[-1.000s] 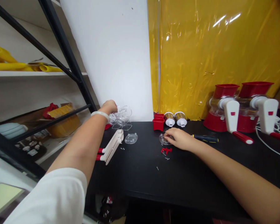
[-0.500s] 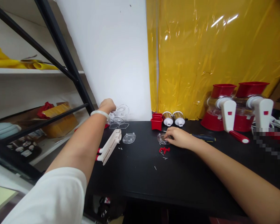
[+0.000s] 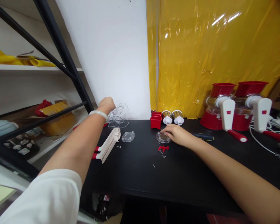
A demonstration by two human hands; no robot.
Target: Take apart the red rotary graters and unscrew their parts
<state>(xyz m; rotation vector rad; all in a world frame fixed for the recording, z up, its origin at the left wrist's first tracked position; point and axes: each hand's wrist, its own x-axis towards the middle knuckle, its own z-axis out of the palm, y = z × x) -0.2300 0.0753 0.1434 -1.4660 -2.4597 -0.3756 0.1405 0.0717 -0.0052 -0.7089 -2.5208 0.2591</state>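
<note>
Since a second ago your right hand (image 3: pixel 176 134) has slid a little toward the back of the black table (image 3: pixel 135 177), leaving more of the clear round disc (image 3: pixel 162 137) uncovered at centre frame. Your left hand (image 3: pixel 106 103) stays where it was, against the clear plastic housing (image 3: pixel 119 115) by the white wall, left of centre.

That left hand is curled, its back toward you and a pale bangle (image 3: pixel 98 114) on the wrist. It touches the housing's upper left side, but its fingers are hidden, so you cannot tell whether they grip it. Your right hand lies flat and loosely spread, palm down, fingertips on the disc's right edge and holding nothing.

A small red part (image 3: pixel 163 148) and loose screws (image 3: pixel 163 156) lie just below the disc. A second clear disc (image 3: pixel 128 136) sits beside the white handles (image 3: pixel 108 144), between your two hands. A screwdriver (image 3: pixel 204 136) lies just behind your right wrist.
</note>
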